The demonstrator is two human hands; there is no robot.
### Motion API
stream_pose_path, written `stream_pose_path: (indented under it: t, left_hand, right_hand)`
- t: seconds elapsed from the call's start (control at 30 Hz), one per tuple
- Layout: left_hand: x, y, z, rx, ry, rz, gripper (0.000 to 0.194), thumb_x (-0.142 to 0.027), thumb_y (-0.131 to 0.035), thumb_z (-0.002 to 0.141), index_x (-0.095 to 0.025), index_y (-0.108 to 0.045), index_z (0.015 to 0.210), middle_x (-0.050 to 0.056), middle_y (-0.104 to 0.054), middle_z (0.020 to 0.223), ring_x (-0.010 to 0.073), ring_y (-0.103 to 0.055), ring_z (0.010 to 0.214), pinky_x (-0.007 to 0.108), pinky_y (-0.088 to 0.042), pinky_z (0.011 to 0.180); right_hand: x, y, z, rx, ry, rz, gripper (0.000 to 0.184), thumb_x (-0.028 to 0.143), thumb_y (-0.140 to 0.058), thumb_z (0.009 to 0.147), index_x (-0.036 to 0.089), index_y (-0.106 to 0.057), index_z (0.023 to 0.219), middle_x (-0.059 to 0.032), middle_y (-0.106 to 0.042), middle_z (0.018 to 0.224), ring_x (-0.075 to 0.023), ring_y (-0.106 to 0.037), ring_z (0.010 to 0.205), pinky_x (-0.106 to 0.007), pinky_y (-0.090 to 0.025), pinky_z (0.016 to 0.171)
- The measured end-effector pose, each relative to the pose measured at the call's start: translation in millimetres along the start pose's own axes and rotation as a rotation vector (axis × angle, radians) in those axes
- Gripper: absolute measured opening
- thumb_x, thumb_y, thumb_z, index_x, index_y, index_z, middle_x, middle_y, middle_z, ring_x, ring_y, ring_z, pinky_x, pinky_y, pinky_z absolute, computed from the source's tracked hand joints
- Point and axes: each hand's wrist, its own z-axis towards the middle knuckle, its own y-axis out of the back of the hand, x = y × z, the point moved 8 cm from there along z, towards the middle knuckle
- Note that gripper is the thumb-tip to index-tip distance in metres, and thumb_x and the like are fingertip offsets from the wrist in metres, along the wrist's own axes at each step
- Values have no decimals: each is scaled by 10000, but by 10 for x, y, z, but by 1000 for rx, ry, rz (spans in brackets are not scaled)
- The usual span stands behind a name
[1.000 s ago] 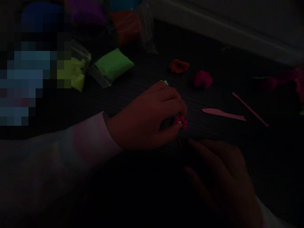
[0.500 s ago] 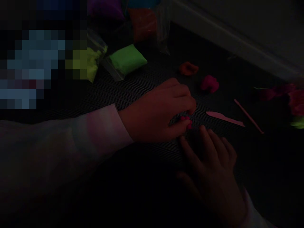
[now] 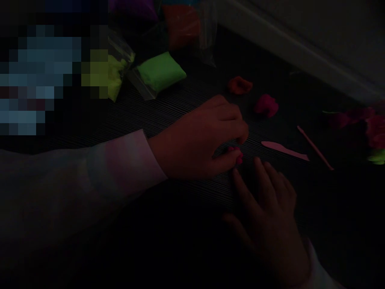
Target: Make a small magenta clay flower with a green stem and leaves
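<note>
In the dim head view my left hand (image 3: 207,140) curves over a small lumpy piece of pink modelling clay (image 3: 240,157) on the dark tabletop. The thumb lies against the clay and partly hides it; the other fingers are curled above. My right hand (image 3: 267,208) is open just to the lower right, palm down with its fingers spread. Its index fingertip is close to the pink clay, and I cannot tell whether it touches. A flat pink clay knife (image 3: 284,151) and a thin pink stick tool (image 3: 315,147) lie beyond the right fingertips.
Behind the hands are an orange clay lump (image 3: 240,85) and a larger pink clay lump (image 3: 266,106). Bags of green clay (image 3: 162,72), yellow clay (image 3: 116,74), orange clay (image 3: 182,26) and purple clay (image 3: 135,8) lie farther back. Pink flower-like pieces (image 3: 374,128) are at the right.
My right index fingertip has shifted slightly right and up, and the right fingers sit a little closer together. My left hand stays at the pink clay almost unmoved.
</note>
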Motion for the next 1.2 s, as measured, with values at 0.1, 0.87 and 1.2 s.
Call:
stream_pose_path:
  t: [0.1, 0.87, 1.2]
  left_hand:
    - [3, -8, 1, 16, 7, -8, 112, -215, -500, 742, -153, -571, 803, 69, -580, 880, 207, -514, 873, 356, -396, 792]
    - [2, -6, 6, 19, 2, -7, 115, -223, -496, 745, -163, -579, 797, 65, -582, 877, 196, -512, 868, 348, -388, 789]
    - [9, 2, 2, -17, 0, 2, 84, -214, -506, 737, -195, -581, 768, 38, -579, 860, 222, -517, 896, 370, -393, 769]
  right_hand:
    - [66, -18, -5, 23, 79, 6, 507, 478, -449, 761, 247, -415, 1211, -145, -264, 1359, -354, -236, 1223, -574, -210, 925]
    - [35, 51, 4, -16, 66, 102, 441, 333, -473, 783, 213, -416, 1204, -148, -228, 1374, -339, -251, 1222, -562, -234, 931]
    - [122, -45, -30, 79, 101, 2, 531, 425, -477, 759, 244, -374, 1247, -147, -190, 1396, -345, -214, 1242, -578, -214, 937]
